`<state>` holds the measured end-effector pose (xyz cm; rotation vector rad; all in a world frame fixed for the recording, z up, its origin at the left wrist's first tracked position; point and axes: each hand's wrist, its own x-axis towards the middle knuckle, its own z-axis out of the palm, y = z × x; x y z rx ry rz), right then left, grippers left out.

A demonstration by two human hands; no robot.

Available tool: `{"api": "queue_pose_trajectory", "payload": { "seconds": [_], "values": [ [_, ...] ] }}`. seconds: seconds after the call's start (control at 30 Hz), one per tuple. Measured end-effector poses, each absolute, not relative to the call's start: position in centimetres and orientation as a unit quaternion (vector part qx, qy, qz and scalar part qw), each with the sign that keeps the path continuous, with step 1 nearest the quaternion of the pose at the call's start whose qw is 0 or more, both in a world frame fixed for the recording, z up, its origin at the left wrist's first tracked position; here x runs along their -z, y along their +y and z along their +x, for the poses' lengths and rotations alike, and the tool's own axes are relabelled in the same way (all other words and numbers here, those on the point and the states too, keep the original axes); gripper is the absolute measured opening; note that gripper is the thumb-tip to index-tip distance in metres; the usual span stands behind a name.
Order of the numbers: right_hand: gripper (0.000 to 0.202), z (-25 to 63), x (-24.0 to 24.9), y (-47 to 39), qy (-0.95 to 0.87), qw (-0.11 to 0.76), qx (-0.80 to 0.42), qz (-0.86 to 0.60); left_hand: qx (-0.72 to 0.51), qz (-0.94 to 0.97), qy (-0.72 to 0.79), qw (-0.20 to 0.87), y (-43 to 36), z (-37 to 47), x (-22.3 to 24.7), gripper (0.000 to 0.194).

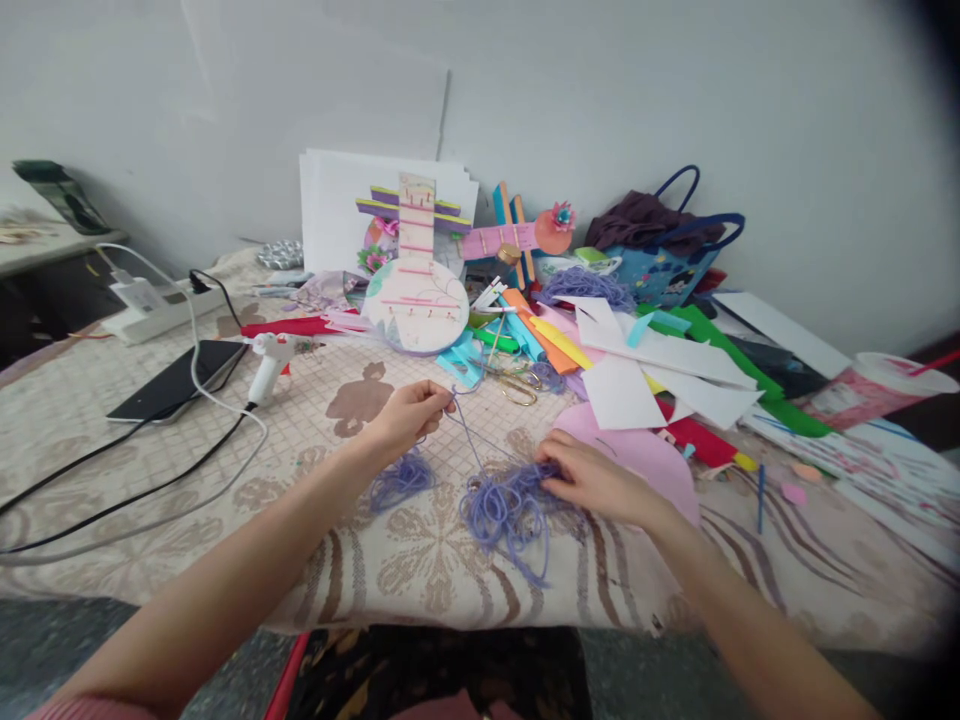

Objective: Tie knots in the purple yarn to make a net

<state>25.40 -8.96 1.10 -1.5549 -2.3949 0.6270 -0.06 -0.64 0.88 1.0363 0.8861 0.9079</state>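
Note:
My left hand [417, 413] pinches a thin strand of purple yarn, its fingertips closed just above the tablecloth. From that pinch the strand runs down and right to a loose, looped tangle of purple yarn [506, 510]. At the tangle's upper right edge, my right hand [581, 472] has its fingers closed on the yarn. A smaller purple yarn bundle [402, 480] lies below my left hand, partly behind the wrist. Under and beyond my right hand is a pink sheet [652, 455].
A white glue gun [271, 368] with its cable stands at left beside a black tablet-like object [180, 380]. Behind are a round decorated board [417, 305], paper scraps [619, 390] and a blue bag [652, 272]. A cup [870, 390] stands at right.

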Motion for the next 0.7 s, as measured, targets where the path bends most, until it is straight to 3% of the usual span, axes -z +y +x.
{"api": "queue_pose_trajectory", "payload": {
  "seconds": [0.07, 0.2, 0.33, 0.6, 0.7],
  "values": [
    [0.007, 25.5, -1.5, -8.4, -0.791, 0.177, -0.227, -0.539, -0.402, 0.464, 0.395, 0.684, -0.7, 0.0, -0.9, 0.015],
    [0.02, 25.3, -4.4, -7.4, -0.701, 0.345, -0.295, -0.55, -0.41, 0.461, 0.393, 0.682, -0.7, 0.0, -0.8, 0.016],
    [0.019, 23.0, -7.6, -7.4, -0.665, 0.442, -0.364, -0.48, -0.406, 0.459, 0.388, 0.689, -0.4, -0.2, -0.4, 0.02],
    [0.01, 17.0, -5.2, -9.1, -0.667, 0.388, -0.504, -0.388, -0.401, 0.491, 0.381, 0.673, 0.0, -0.4, 0.5, 0.021],
    [0.012, 17.1, -4.7, -8.9, -0.638, 0.415, -0.523, -0.383, -0.402, 0.491, 0.379, 0.673, 0.0, -0.4, 0.5, 0.021]
  ]
}}
